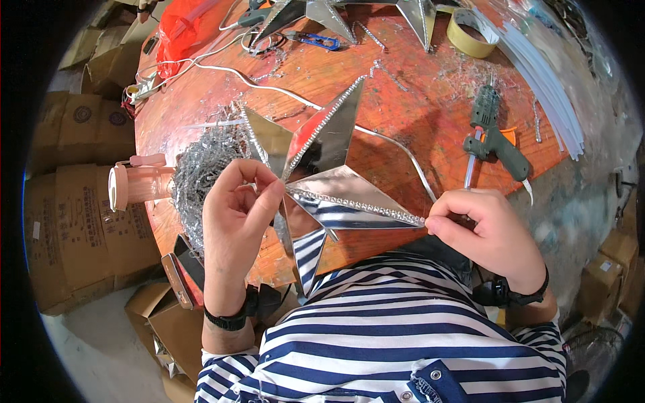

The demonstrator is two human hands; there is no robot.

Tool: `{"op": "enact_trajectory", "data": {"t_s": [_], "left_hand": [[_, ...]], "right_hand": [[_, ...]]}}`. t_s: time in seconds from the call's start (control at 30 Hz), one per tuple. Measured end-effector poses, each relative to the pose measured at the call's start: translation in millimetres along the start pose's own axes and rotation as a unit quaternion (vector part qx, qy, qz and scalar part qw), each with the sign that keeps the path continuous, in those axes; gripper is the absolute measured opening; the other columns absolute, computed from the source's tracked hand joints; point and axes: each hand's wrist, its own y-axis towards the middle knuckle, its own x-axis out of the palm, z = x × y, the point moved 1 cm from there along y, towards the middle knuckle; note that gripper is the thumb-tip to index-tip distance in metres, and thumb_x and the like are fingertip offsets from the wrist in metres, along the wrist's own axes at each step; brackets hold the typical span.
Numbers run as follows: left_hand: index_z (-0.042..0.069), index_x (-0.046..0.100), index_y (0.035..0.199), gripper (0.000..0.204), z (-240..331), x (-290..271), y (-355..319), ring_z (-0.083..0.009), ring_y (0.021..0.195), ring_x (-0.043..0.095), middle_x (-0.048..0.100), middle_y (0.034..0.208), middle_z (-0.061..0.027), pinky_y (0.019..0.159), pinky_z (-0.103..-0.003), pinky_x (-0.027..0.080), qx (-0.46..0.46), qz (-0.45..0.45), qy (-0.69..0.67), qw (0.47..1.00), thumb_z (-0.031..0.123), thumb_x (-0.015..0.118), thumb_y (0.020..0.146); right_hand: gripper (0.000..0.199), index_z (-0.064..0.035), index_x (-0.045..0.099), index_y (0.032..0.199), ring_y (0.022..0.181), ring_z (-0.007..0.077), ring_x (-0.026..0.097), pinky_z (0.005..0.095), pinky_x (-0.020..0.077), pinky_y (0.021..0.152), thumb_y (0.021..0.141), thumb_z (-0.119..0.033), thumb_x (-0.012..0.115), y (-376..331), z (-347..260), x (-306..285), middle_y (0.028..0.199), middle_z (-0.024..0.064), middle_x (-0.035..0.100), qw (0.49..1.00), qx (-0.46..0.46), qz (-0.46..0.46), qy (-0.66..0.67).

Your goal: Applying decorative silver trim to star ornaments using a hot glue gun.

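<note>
L hand [238,218] bent inward, thumb & index tips drawn close together at the middle of the silver star [329,144]; can't tell if anything's gripped btwn them. Star: mirror-finish, five-pointed, nr the table's front edge, btwn both hands, w/ bead trim [356,203] along the ridge of its R point & more up the top point. R hand [487,232] pinches the trim's end btwn thumb & index, at the tip of that R point. Dark bands on both wrists.

Rest, L to R: cardboard boxes [84,225] stacked beside the table; pink cup [149,183] at the table's L edge, next to a heap of silver tinsel [201,168]; phone [189,258] at the edge just below the heap. Red plastic bag [178,43] top L, white cable [235,75] running from nr it to behind the star. Blue-handled snips [322,42] lie just below a 2nd star [328,17], which is partly cut off at top. Then tape roll [463,46], dark green glue gun [505,151] on the table's R side, & a bunch of clear glue sticks [547,87] along the R edge.
</note>
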Motion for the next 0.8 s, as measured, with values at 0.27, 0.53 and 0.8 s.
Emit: {"op": "enact_trajectory", "data": {"t_s": [0.27, 0.53, 0.8], "left_hand": [[0.001, 0.059, 0.091, 0.008, 1.8, 0.8, -0.4, 0.0022, 0.059, 0.039, 0.052, 0.078, 0.0064, 0.052, -0.016, 0.03, -0.009, 0.003, 0.007, 1.0, 0.004, 0.065, 0.086], [0.001, 0.059, 0.092, 0.008, -0.5, -0.8, -0.1, 0.0022, 0.059, 0.04, 0.052, 0.079, 0.006, 0.052, -0.015, 0.03, -0.009, -0.001, -0.002, 1.0, 0.004, 0.065, 0.086], [0.003, 0.056, 0.096, 0.007, -5.1, -4.1, 0.4, -0.0006, 0.067, 0.055, 0.06, 0.078, 0.0023, 0.054, -0.014, 0.035, 0.006, -0.021, 0.028, 0.999, 0.007, 0.06, 0.092]], "right_hand": [[0.016, -0.0013, 0.064, 0.083, 0.055, 0.0195, 0.055, 0.0306, 0.0402, 0.052, 0.09, -0.015, 0.065, -0.1, -0.5, -2.4, 0.065, 0.0096, 0.058, 1.0, -0.017, -0.011, 0.005], [0.015, -0.0011, 0.064, 0.084, 0.057, 0.0218, 0.058, 0.0315, 0.0422, 0.054, 0.09, -0.015, 0.065, -0.1, 2.0, -1.2, 0.067, 0.011, 0.059, 1.0, -0.014, -0.022, 0.004], [0.014, -0.0014, 0.064, 0.085, 0.059, 0.0227, 0.06, 0.0321, 0.0435, 0.056, 0.09, -0.015, 0.065, -0.4, 3.0, -0.4, 0.068, 0.011, 0.06, 0.999, -0.012, -0.035, -0.006]]}}
